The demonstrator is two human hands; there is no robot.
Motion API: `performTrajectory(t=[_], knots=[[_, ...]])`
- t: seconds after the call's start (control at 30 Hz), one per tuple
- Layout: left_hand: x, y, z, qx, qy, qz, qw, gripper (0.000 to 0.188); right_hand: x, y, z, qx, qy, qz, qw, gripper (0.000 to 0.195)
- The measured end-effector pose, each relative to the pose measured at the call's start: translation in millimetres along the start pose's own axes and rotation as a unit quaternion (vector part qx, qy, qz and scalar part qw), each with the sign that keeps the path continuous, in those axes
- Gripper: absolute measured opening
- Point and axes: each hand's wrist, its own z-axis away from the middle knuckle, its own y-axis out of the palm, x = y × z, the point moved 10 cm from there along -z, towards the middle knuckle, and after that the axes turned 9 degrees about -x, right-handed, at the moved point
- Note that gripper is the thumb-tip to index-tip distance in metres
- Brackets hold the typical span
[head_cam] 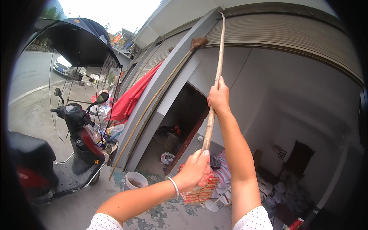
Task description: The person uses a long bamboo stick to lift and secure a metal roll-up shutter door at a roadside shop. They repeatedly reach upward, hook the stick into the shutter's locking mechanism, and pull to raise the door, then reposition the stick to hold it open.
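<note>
My left hand, with a silver bangle at its wrist, is closed around the lower end of a long, pale bamboo pole. Higher up the same pole, my right hand grips it with the thumb along the shaft. The pole slants upward, and its crooked tip appears at the top corner of a partly raised roller shutter, beside a grey pillar; whether it touches is unclear. A brown-bristled broom with a long handle leans head-up against that pillar.
To the left stands a scooter under a dark canopy. A white bucket and stacked woven sacks sit on the floor below. Red cloth hangs beside the pillar. A white car is on the road.
</note>
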Motion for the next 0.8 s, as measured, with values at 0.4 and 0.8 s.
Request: performTrajectory(t=[0.4,0.8], knots=[[-32,-25,-164,-0.028,0.097,-0.099,0.990,0.029,-78,-3,-74,-0.075,-0.034,-0.034,0.996,0.057],[-22,-137,-259,-0.153,0.035,-0.142,0.977,0.028,-220,134,-127,-0.026,0.041,0.093,0.995,0.059]])
